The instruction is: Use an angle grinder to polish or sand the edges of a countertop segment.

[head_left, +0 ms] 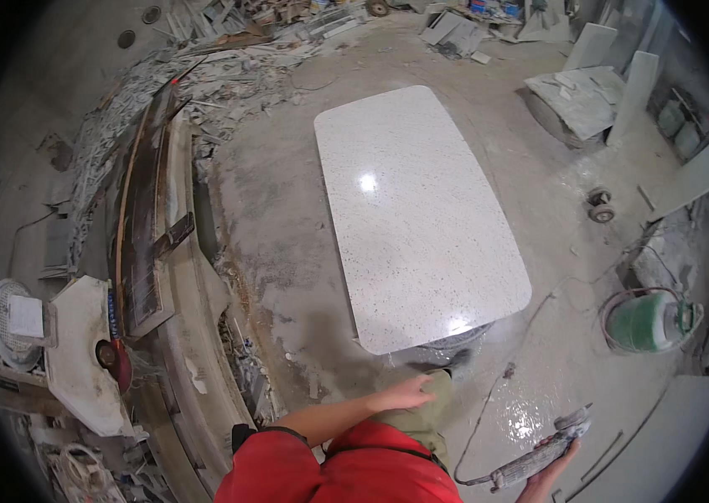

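Observation:
My right hand [566, 461], at the lower right, is closed around a dust-caked angle grinder [530, 464]. The grinder's head points up and to the right, and a cord trails from its rear end. My left hand [409, 392] hovers in front of my green trousers, holding nothing, its fingers loosely apart. Ahead of me lies a large white speckled stone slab [421, 218] with rounded corners. Its polished face reflects bright lights. Part of a round support [459, 337] shows under its near edge; the rest is hidden.
Long stone pieces and beams [178, 285] line the left side. Broken stone offcuts [229, 75] are heaped at the far left. To the right stand a green and white tank [646, 323] with a hose and small wheels [600, 206]. The grinder cord [489, 402] crosses the wet floor.

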Motion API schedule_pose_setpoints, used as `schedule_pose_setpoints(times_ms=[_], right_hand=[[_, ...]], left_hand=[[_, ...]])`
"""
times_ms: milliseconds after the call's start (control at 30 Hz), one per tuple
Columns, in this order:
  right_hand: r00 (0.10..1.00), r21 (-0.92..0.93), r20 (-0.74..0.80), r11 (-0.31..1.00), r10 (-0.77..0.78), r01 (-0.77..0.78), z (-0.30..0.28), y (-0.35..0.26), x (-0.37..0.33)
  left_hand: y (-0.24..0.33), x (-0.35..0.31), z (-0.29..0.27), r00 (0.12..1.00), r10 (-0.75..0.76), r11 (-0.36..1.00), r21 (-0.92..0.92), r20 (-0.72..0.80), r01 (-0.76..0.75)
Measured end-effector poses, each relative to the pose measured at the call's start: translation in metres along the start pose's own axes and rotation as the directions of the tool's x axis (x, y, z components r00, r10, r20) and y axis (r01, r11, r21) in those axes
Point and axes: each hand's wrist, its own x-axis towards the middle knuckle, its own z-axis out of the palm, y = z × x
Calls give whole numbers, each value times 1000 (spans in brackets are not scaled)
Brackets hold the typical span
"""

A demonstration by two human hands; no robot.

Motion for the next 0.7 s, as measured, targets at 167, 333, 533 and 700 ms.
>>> schedule_pose_setpoints(times_ms=[167,333,533,700], right_hand=[[986,219,-165,973,-35,71,-25,21,-103],[952,305,-268,924,-151,232,41,48,-171],[889,381,-435,865,-145,327,117,166,-197],[963,463,-262,867,-65,185,188,233,-225]], left_hand=[[83,-44,26,853,195,925,199,484,-324],[104,-69,24,613,325,859,47,720,-510],[102,-96,-63,358,-60,973,134,932,-186],[72,-113,-122,494,-266,960,275,828,55]])
